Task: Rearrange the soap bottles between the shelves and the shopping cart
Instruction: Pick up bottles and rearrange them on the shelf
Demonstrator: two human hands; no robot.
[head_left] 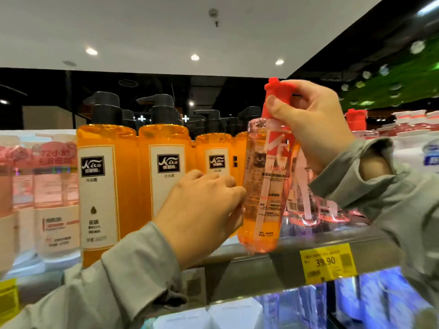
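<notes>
head view, right hand (pixel 316 124) gripping soap bottle (pixel 263 181) cap, left hand (pixel 204 210) holding side

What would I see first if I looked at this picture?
The pink bottle in the middle, tilted at the front of the shelf: the right hand grips its red cap, the left hand holds its side. Left of it, orange bottles with black pumps stand on the shelf.

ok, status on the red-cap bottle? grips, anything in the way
right grip pinching the red cap, left grip holding the body. pink bottle tilted, base at the shelf edge. orange bottles close on its left.
</notes>
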